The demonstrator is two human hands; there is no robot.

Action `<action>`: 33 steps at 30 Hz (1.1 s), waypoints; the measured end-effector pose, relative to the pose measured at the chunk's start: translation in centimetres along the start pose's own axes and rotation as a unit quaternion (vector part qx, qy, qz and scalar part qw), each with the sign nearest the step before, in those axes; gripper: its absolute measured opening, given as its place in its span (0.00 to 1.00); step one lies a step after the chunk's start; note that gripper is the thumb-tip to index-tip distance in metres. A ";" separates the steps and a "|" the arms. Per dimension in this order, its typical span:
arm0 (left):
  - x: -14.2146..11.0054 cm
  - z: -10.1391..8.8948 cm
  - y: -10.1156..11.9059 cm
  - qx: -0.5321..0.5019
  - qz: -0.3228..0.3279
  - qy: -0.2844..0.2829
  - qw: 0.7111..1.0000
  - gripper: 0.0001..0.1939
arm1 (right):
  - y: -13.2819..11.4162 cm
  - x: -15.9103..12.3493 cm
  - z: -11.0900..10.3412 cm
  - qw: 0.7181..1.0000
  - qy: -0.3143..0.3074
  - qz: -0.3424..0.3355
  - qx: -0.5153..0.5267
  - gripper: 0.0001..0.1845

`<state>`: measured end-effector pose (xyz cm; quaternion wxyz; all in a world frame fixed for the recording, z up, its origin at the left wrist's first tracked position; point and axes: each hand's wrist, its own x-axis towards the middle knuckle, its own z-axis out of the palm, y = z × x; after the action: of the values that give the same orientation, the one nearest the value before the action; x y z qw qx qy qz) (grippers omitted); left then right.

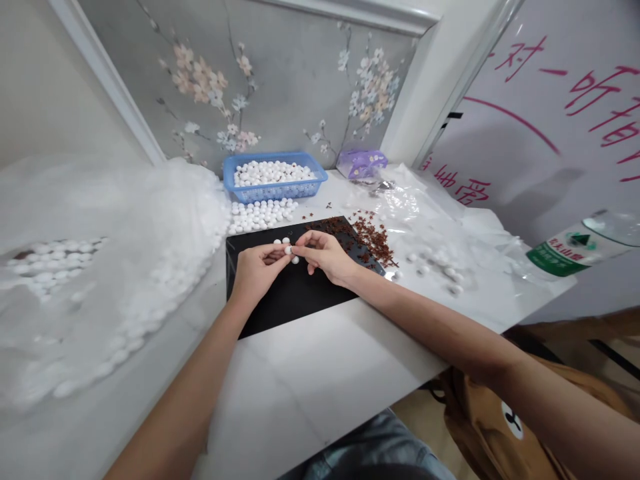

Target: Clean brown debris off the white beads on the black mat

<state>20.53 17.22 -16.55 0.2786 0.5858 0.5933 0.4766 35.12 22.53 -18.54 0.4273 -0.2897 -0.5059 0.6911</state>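
Note:
Over a black mat (pixel 280 300), my left hand (pixel 257 267) pinches a small white ball (pixel 288 250) between thumb and forefinger. My right hand (pixel 323 255) meets it from the other side, its thumb and forefinger closed at the ball's edge. Whatever the right fingertips hold is too small to make out. A few more white balls (pixel 295 261) show close around the left fingertips; whether they lie on the mat or in the hand I cannot tell. Small reddish-brown star-shaped pieces (pixel 375 240) are heaped at the mat's far right, some on the mat and some on the table.
Behind the mat stands a blue basket (pixel 237 193) of white balls, with loose balls (pixel 263 215) before it. A large clear bag (pixel 125 267) of balls fills the left. Rightward are a purple packet (pixel 361 163), clear plastic bags (pixel 425 200) and a bottle (pixel 575 247).

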 end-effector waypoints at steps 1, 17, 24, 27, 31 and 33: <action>0.0 0.0 0.0 0.004 -0.002 0.001 1.000 0.15 | 0.0 0.0 0.0 1.000 -0.002 -0.003 -0.003 0.22; 0.2 -0.3 -0.2 -0.018 -0.027 0.012 0.999 0.17 | -1.2 0.6 -0.1 0.993 0.010 0.005 -0.118 0.23; 0.5 -1.1 -1.0 0.167 -0.032 0.128 0.977 0.13 | -1.5 6.8 -1.2 0.887 0.147 -0.072 -0.432 0.06; 0.4 -1.1 -1.1 0.212 -0.011 0.099 0.972 0.14 | -1.1 9.2 -1.0 0.863 0.155 -0.070 -0.475 0.06; 0.3 -1.2 -1.0 0.214 -0.028 0.071 0.974 0.13 | -1.0 9.8 -0.4 0.853 0.141 -0.068 -0.497 0.04; 0.3 -1.2 -1.0 0.201 -0.032 0.071 0.977 0.13 | -1.2 8.9 -0.1 0.857 0.132 -0.073 -0.493 0.06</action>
<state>18.99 17.40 -16.91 0.1276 0.5752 0.7137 0.3789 31.36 30.58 -17.18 0.3407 -0.5132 -0.7388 0.2732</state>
